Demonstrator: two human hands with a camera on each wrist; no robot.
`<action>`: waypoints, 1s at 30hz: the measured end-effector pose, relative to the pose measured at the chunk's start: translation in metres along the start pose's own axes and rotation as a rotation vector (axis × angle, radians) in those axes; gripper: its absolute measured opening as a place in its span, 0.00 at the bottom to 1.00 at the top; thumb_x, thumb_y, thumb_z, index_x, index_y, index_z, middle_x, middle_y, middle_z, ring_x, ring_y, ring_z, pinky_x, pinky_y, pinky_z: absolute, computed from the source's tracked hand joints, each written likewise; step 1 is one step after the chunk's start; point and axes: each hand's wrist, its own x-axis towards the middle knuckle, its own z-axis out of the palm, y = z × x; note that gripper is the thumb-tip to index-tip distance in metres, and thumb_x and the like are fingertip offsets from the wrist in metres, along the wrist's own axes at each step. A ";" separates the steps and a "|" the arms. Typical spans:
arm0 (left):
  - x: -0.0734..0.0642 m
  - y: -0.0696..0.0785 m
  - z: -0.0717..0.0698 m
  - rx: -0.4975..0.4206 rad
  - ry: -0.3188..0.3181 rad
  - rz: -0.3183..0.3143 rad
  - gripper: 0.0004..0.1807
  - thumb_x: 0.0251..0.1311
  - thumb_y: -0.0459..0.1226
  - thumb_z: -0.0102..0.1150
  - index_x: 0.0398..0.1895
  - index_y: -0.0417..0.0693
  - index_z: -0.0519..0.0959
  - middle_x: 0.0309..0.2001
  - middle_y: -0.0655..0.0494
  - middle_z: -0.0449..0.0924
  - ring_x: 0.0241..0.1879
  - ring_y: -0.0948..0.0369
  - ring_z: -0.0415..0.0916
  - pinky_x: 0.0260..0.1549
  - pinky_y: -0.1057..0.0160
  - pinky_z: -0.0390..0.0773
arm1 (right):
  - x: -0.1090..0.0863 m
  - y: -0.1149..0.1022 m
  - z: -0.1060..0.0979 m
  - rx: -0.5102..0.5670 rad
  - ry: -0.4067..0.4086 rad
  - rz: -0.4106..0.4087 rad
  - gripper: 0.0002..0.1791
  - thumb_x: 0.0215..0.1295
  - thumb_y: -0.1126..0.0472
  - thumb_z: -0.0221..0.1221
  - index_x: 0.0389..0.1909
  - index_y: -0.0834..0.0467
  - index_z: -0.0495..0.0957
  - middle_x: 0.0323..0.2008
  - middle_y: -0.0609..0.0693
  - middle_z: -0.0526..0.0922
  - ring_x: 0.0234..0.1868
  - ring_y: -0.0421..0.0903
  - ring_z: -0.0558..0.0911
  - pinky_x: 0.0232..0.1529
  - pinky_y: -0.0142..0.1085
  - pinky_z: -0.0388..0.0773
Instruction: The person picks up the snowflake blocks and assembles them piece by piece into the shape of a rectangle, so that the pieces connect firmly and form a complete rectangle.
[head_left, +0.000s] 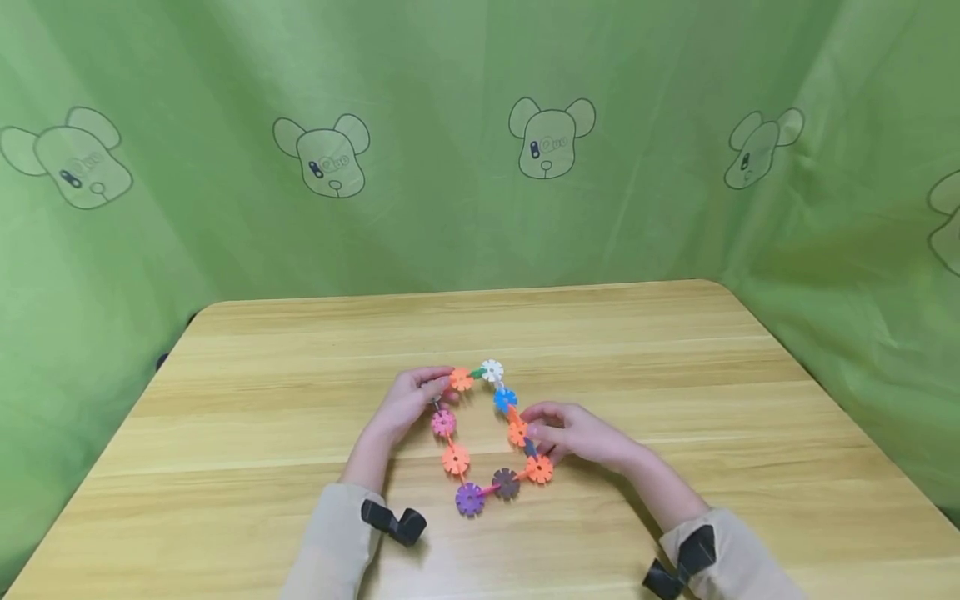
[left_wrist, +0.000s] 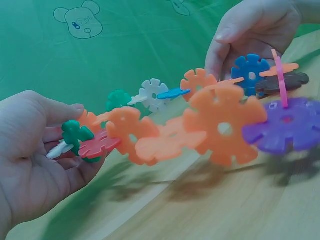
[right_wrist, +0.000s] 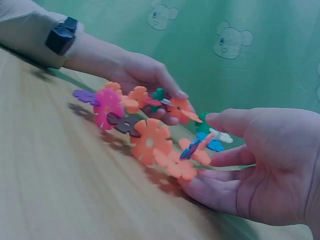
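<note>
A closed ring of interlocking plastic flower discs (head_left: 456,459) in orange, pink, purple, brown, blue, white and green hangs between both hands, just over the table. My left hand (head_left: 408,402) grips its far left part, thumb and fingers about an orange disc and the green one beside it (left_wrist: 75,134). On the right side of the ring, my right hand (head_left: 581,432) holds the chain near an orange and a dark blue disc, with fingers curled beneath and the thumb above (right_wrist: 270,160). A purple disc (left_wrist: 287,127) and a brown disc (head_left: 506,483) form the near end.
The wooden table (head_left: 247,375) spreads around the hands, with its far edge against a green curtain (head_left: 450,233) printed with bear heads. More curtain hangs on the left and right. Black straps (head_left: 393,522) are on both sleeves.
</note>
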 end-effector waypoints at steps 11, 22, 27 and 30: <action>0.001 0.002 0.001 -0.038 0.088 -0.006 0.18 0.64 0.30 0.50 0.55 0.31 0.72 0.37 0.39 0.81 0.35 0.56 0.79 0.38 0.63 0.76 | 0.000 -0.006 0.007 -0.027 -0.002 -0.008 0.38 0.64 0.51 0.57 0.64 0.72 0.56 0.44 0.57 0.78 0.43 0.47 0.78 0.48 0.38 0.72; 0.000 0.003 0.000 -0.072 0.173 -0.030 0.20 0.63 0.30 0.49 0.58 0.30 0.68 0.43 0.41 0.77 0.35 0.58 0.79 0.40 0.64 0.77 | 0.005 -0.004 -0.002 0.223 0.154 0.018 0.42 0.60 0.63 0.61 0.68 0.67 0.47 0.54 0.70 0.64 0.38 0.50 0.79 0.43 0.44 0.78; 0.000 0.004 0.000 -0.031 0.169 -0.048 0.21 0.63 0.30 0.49 0.59 0.32 0.66 0.37 0.43 0.77 0.34 0.58 0.78 0.35 0.66 0.77 | 0.008 -0.004 -0.005 0.105 0.294 0.040 0.44 0.55 0.61 0.65 0.68 0.65 0.51 0.61 0.71 0.59 0.47 0.56 0.76 0.55 0.50 0.68; 0.000 0.004 0.000 0.012 0.167 -0.061 0.22 0.63 0.31 0.50 0.60 0.32 0.66 0.38 0.43 0.76 0.35 0.56 0.78 0.33 0.67 0.75 | 0.013 -0.004 -0.007 0.063 0.387 0.047 0.42 0.53 0.62 0.66 0.66 0.68 0.55 0.53 0.67 0.69 0.45 0.54 0.76 0.51 0.45 0.71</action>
